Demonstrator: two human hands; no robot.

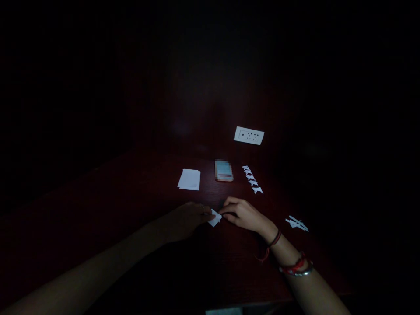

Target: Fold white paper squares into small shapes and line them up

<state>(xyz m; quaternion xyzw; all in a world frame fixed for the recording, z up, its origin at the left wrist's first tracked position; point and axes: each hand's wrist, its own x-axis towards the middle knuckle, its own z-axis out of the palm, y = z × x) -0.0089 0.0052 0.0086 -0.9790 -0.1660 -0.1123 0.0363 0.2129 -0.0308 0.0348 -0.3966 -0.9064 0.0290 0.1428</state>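
Observation:
A small white piece of folded paper [215, 220] lies at the middle of the dark red table. From the left, my left hand [190, 218] holds it, with the thumb and fingertips on its left part. My right hand [244, 214] meets the paper's right corner with bent, closed fingers; the exact grip of the fingertips is too dark to make out. Beyond my hands lies a stack of white paper sheets [189, 180]. To the right, a row of several small folded paper pieces [252, 178] runs away from me.
A phone [224, 170] with a blurred screen lies past my hands. White paper strips [297, 223] are heaped near the table's right side. A white wall socket [249, 135] sits at the back. The dark red table [141, 192] fades into darkness around its edges.

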